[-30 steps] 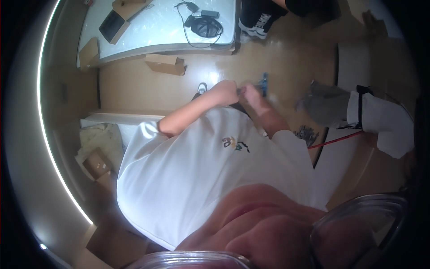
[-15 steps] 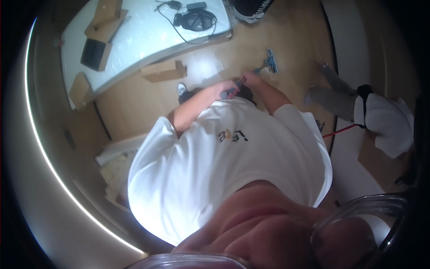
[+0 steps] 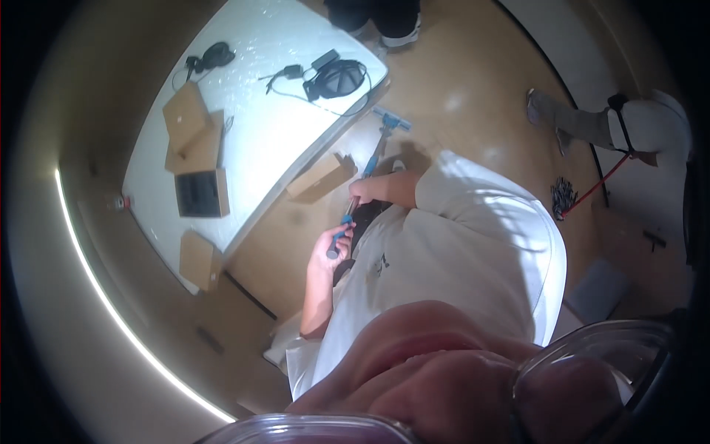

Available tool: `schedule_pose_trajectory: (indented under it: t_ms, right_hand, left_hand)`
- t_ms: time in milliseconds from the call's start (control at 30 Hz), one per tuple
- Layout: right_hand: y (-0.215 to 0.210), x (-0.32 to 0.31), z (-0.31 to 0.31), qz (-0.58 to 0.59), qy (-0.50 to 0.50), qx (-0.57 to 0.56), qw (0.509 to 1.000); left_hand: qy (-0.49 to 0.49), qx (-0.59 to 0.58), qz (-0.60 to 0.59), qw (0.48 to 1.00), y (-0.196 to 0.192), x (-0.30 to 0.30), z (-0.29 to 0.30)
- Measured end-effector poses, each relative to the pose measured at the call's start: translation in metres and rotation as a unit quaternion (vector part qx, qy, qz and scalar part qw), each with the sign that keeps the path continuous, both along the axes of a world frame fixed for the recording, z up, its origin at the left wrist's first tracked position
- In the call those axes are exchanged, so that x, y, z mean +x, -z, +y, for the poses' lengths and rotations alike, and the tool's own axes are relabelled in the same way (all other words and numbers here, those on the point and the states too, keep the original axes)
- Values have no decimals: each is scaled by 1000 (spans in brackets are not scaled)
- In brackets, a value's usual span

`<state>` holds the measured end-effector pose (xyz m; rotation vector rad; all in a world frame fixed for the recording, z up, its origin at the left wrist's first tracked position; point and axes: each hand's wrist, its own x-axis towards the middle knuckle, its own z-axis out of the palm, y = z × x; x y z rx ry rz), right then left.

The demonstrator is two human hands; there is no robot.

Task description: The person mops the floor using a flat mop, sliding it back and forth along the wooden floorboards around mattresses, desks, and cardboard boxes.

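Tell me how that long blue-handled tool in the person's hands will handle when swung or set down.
The blue-handled tool looks like a straight rigid shaft, so probably stiff, not floppy. Its crossbar head sits at the far end, so it is likely top-heavy. The left hand grips the lower end and the right hand is higher up; two hands suggest it needs steadying. Stood upright, it would likely tip.

The tool (image 3: 366,170) in both hands is blue, its handle blue and red; beyond it, a white table (image 3: 259,140).
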<state>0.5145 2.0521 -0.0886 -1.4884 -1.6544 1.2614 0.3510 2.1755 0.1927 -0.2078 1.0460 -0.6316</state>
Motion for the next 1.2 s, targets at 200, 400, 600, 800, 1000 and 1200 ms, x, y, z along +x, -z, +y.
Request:
schedule_pose_trajectory:
  t_ms: [200, 400, 600, 800, 1000, 1200]
  right_hand:
    - [-22, 30, 16, 227, 568, -480, 629]
    - [-40, 67, -76, 167, 225, -53, 958]
    - [45, 181, -141, 34, 481, -252, 839]
    - [-6, 196, -178, 362, 600, -384, 601]
    - [39, 196, -153, 394, 674, -297, 550]
    - [130, 236, -108, 431, 653, -313, 538]
  left_hand:
    - [75, -10, -92, 993, 30, 62, -2]
    - [195, 46, -25, 979, 38, 110, -40]
    - [294, -11, -80, 952, 95, 257, -101]
    - [342, 7, -53, 938, 103, 301, -134]
    - [364, 50, -91, 926, 92, 303, -114]
    - [361, 5, -104, 927, 113, 305, -46]
